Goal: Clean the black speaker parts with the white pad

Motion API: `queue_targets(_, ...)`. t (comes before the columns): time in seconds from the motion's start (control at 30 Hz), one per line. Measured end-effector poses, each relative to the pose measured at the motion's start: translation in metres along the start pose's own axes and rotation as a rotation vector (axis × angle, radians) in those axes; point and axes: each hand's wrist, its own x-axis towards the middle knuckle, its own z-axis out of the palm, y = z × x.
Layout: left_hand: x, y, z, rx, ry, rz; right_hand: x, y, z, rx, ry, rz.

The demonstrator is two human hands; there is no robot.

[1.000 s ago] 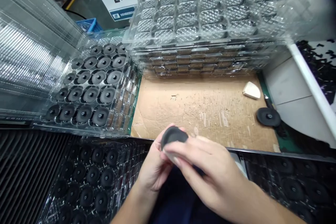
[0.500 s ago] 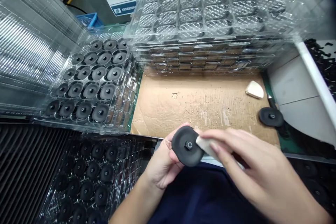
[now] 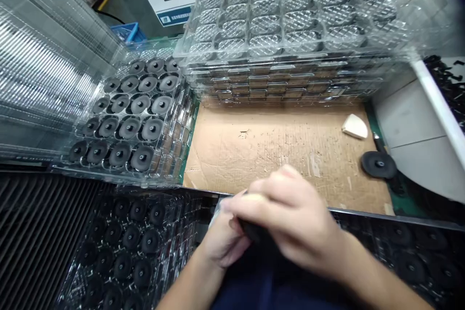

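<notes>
My left hand (image 3: 221, 240) grips a black round disc (image 3: 256, 232) low at the near edge of the bench; only a dark sliver of the disc shows. My right hand (image 3: 290, 218) lies over the disc with fingers curled and pressed down on it, blurred by motion. What the right fingers pinch is hidden now. Both hands sit just in front of the brown cardboard sheet (image 3: 276, 150).
A clear tray of black discs (image 3: 127, 116) stands at left, more trays of discs (image 3: 123, 252) below it. Stacked empty clear trays (image 3: 290, 29) fill the back. On the right lie a loose black disc (image 3: 379, 164) and a white wedge (image 3: 355, 127).
The disc faced up with a white piece held against its rim by my right fingers; now my right hand has swept left over it and covers it.
</notes>
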Motion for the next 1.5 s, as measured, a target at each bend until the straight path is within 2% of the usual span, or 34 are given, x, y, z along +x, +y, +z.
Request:
queue_targets(0.03,-0.001,0.0,-0.001,-0.081,-0.023,-0.025,-0.002,0.009,0.001,0.014,0.048,0.082)
queue_targets(0.1,-0.002,0.0,-0.003,-0.278,-0.08,-0.08,-0.008,0.035,0.004,-0.014,0.14,0.333)
queue_targets(0.17,-0.004,0.001,-0.005,-0.431,-0.124,-0.096,-0.019,0.065,0.012,-0.054,0.155,0.53)
queue_targets(0.23,-0.005,0.002,-0.007,-0.494,-0.148,-0.075,-0.033,0.09,0.025,-0.076,0.125,0.593)
queue_targets(0.3,-0.005,0.002,-0.008,-0.528,-0.165,-0.079,-0.047,0.102,0.039,-0.101,0.148,0.613)
queue_targets(0.43,-0.004,0.002,-0.009,-0.579,-0.191,-0.121,-0.062,0.085,0.05,-0.117,0.241,0.651)
queue_targets(0.53,-0.003,0.004,-0.009,-0.611,-0.219,-0.144,-0.062,0.064,0.044,-0.048,0.204,0.632)
queue_targets(0.63,-0.003,0.006,-0.009,-0.597,-0.213,-0.139,-0.061,0.055,0.037,0.014,0.154,0.645)
queue_targets(0.7,-0.002,0.006,-0.01,-0.532,-0.15,-0.079,-0.063,0.055,0.034,0.027,0.161,0.684)
queue_targets(0.77,-0.003,0.005,-0.013,-0.348,-0.038,0.066,-0.065,0.056,0.033,0.038,0.176,0.718)
queue_targets(0.87,-0.003,0.001,-0.021,0.222,0.134,0.369,-0.069,0.056,0.034,0.069,0.174,0.741)
queue_targets(0.97,-0.002,-0.002,-0.027,0.787,0.135,0.621,-0.071,0.053,0.036,0.096,0.177,0.752)
queue_targets(1.03,-0.002,-0.003,-0.028,0.993,0.082,0.719,-0.073,0.048,0.037,0.103,0.188,0.754)
queue_targets(1.13,-0.002,-0.001,-0.027,1.077,0.049,0.749,-0.074,0.04,0.033,0.208,0.249,0.76)
queue_targets(1.23,-0.003,-0.001,-0.027,1.012,0.044,0.711,-0.07,0.028,0.027,0.404,0.313,0.735)
queue_targets(1.33,-0.004,-0.003,-0.029,0.923,0.024,0.631,-0.062,0.021,0.025,0.541,0.198,0.688)
queue_targets(1.4,-0.006,-0.003,-0.03,0.91,0.009,0.567,-0.059,0.023,0.028,0.673,0.135,0.738)
queue_targets(1.5,-0.011,0.001,-0.031,0.949,0.024,0.457,-0.059,0.033,0.038,0.892,0.192,0.854)
